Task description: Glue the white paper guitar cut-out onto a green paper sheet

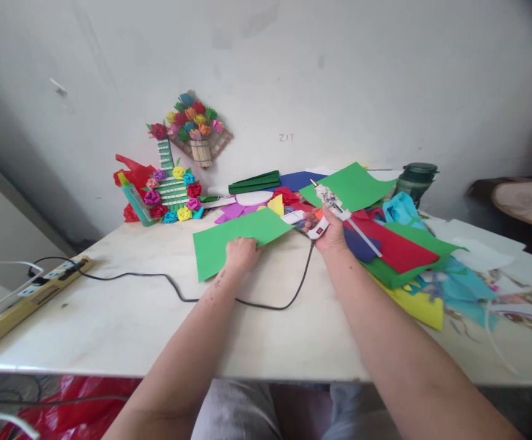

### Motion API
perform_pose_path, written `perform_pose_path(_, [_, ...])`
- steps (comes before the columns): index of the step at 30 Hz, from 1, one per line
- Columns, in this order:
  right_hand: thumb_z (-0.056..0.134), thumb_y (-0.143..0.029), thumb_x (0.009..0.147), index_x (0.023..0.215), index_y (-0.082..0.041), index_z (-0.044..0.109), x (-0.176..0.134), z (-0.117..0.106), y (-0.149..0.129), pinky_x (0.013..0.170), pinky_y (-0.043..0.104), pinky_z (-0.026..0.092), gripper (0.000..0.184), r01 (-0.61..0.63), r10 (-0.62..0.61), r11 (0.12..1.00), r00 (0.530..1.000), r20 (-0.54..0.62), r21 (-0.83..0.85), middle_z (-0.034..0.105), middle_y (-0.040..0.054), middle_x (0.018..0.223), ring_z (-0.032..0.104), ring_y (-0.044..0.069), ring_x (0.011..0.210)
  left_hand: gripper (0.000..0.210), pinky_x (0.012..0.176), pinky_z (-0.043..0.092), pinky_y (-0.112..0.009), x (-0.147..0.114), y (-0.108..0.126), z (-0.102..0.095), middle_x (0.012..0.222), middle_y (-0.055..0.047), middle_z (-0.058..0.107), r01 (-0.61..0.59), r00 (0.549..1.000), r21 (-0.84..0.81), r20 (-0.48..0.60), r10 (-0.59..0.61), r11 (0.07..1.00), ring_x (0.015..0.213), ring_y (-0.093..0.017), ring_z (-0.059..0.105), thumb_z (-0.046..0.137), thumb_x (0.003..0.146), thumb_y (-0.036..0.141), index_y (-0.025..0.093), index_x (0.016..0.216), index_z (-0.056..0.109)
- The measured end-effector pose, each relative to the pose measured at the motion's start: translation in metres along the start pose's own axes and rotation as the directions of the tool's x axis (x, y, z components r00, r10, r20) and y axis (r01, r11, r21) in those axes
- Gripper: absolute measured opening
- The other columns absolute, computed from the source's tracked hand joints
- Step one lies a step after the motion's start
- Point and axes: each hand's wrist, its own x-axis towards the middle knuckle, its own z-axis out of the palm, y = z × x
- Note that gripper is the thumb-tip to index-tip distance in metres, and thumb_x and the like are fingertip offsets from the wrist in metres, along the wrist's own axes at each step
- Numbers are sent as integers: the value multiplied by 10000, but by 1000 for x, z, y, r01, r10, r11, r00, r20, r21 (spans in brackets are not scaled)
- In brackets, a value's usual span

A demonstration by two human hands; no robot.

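My right hand [333, 234] is closed around a white hot glue gun [332, 201]. The gun tilts with its metal tip up and to the left, and a glue stick [366, 237] extends from its rear toward the lower right. A black cord runs down from its handle, near a red switch. My left hand [242, 252] grips a bright green craft sheet [217, 239] at its near edge, with the fingertips partly hidden. The sheet lies tilted over the table in front of me, its right corner close to the glue gun.
Coloured craft sheets [396, 244] and scraps cover the right side of the table [156, 330]. A flower-covered craft guitar [174, 189], a glue bottle [136, 200] and a dark green jar [416, 181] stand at the back. The black cord [174, 287] crosses to a power strip [41, 296] on the left.
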Motion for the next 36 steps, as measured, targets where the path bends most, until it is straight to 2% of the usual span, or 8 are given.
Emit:
perform_pose_path(3, [546,-365,716,711,-163,509,1,-1,2,389,237,444,205,-19,19,999,1000,1,-25,658,53,618,544,119,404,399,821,397,-327,0,-12,-3,1201,-16,532,-137,989,-53,56,140,989,1086,-226,472,463,759,449,319,1131,529])
perform_pose_path(6, [553,-351,713,696,-158,507,1,-3,5,375,234,435,199,-41,42,997,999,17,-68,658,64,605,536,120,375,549,847,388,-315,0,-31,-8,1283,13,455,-179,974,-95,123,190,979,1120,-232,446,550,681,413,324,1215,456])
perform_pose_path(12, [594,-339,696,735,-175,507,4,-7,14,375,230,440,189,-52,62,992,995,81,-119,657,30,612,559,124,393,481,725,413,-294,1,-44,-16,1072,-57,615,-80,983,-142,152,101,987,944,-261,559,531,668,470,303,1117,571])
perform_pose_path(15, [584,-374,706,735,-166,513,3,-8,16,394,231,449,222,-74,89,984,992,84,-159,663,48,627,562,120,402,378,634,401,-270,2,-42,-18,870,-66,668,-61,995,-96,78,69,994,808,-247,591,507,680,473,290,973,659])
perform_pose_path(19, [584,-374,707,739,-160,518,2,-7,15,416,232,459,226,-85,101,983,991,92,-162,670,66,652,566,117,417,310,552,348,-244,5,-43,-20,669,-50,644,-19,999,-95,-34,16,995,674,-201,569,475,698,474,257,749,690])
perform_pose_path(26, [576,-355,708,715,-170,512,1,-6,15,401,243,453,195,-88,104,984,990,99,-156,660,45,622,556,121,405,374,448,195,-233,8,-53,-14,433,37,335,-46,999,-380,-18,42,924,464,-101,328,504,659,498,186,464,442])
perform_pose_path(31, [588,-345,693,701,-169,512,0,-6,15,394,240,442,192,-96,117,982,986,122,-165,653,47,622,559,126,407,464,438,133,-240,6,-54,-7,451,57,176,4,998,-616,50,34,788,457,-75,180,547,611,519,184,459,265])
perform_pose_path(36, [580,-339,691,706,-171,521,-2,-4,17,421,251,452,179,-94,124,979,979,163,-178,662,54,643,573,135,437,496,433,104,-244,4,-56,-6,465,63,141,91,993,-722,117,-8,686,445,-66,144,539,607,557,193,488,224])
